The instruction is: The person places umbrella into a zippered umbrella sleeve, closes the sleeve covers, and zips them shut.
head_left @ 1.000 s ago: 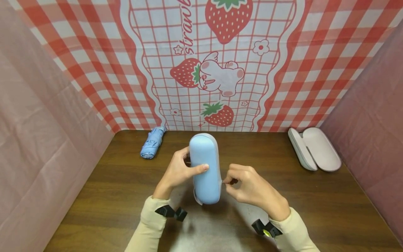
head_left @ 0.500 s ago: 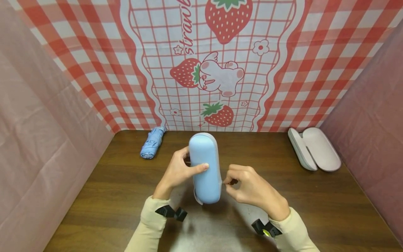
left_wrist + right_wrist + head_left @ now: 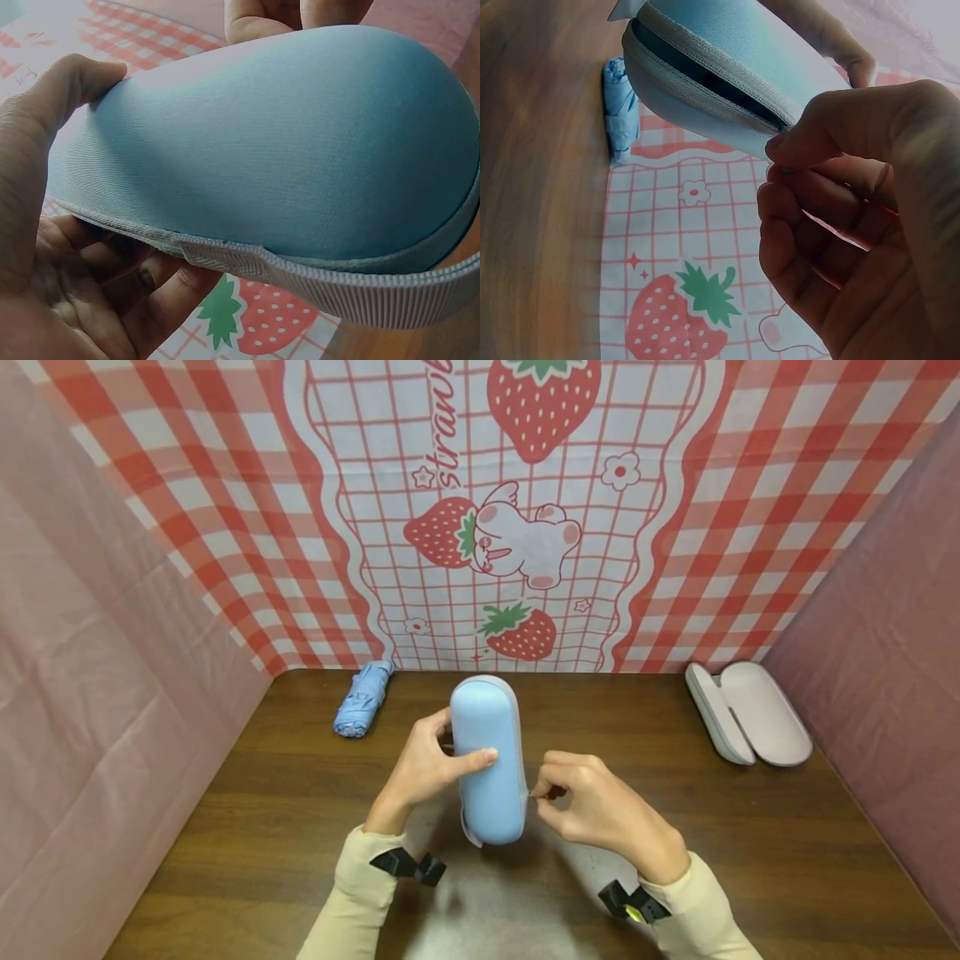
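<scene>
"Where's the blue zippered case [image 3: 491, 793]?"
"Over the wooden table [image 3: 285, 827], gripped in my left hand [image 3: 422, 768]."
"And your right hand [image 3: 596, 800]?"
"I'm pinching the zipper pull [image 3: 532, 794] with it, at the case's right side; the zipper [image 3: 718, 64] gapes partway along."

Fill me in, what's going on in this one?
A person's left hand holds a light-blue case, while the right hand pinches at its zipper. The zipper is open along the stretch leading up to that hand. Toward the back of the table, a folded blue umbrella lies on the left and an open pale case on the right.
</scene>
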Demonstrator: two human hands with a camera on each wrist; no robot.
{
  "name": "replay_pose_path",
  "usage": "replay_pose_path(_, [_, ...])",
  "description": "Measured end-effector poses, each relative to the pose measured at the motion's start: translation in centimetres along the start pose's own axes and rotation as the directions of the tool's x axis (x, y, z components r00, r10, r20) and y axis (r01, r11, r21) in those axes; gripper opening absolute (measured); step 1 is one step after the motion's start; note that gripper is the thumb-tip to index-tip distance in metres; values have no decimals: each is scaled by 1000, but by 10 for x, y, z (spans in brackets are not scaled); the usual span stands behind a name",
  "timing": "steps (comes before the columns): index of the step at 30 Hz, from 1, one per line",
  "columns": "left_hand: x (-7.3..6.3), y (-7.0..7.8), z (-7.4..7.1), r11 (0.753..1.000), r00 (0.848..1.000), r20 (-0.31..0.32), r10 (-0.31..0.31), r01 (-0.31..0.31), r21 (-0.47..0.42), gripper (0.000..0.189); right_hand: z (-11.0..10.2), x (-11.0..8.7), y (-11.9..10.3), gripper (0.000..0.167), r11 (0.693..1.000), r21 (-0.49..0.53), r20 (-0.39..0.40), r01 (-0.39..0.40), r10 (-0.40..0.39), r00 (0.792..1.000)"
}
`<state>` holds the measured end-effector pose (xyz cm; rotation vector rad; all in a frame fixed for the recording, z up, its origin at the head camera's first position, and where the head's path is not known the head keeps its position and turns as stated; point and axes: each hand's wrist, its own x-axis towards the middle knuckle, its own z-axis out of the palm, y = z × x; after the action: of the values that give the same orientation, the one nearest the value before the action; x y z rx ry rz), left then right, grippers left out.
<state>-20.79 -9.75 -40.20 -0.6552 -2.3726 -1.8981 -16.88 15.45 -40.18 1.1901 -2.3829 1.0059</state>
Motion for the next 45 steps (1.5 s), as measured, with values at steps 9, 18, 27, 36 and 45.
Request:
replay_pose_path(9, [0,-1,0,1000,1000,1,2,-2,0,51,-1,-1,-1,30,1000,6,8,-7,7,1000])
replay_pose_path(18, [-1,0,-1,999,999,-32,-15,14,-40,54,0,-1,0,28,1000,5,11,2,-2,1000])
replay_pose_path(27, [0,1,-1,999,999,-33,-16,14,-42,54,1,0,0,27,1000,0,-6,23,-23,1000])
replay_pose_path(36, [0,1,-2,999,999,-31,-10,9,-38,54,1,0,-1,28,1000,0,14,-3,3,1000])
replay_pose_path(45, [0,1,-2,999,999,-30,-18,17,-45,54,1,0,-1,25,1000,1,15,-2,2,1000])
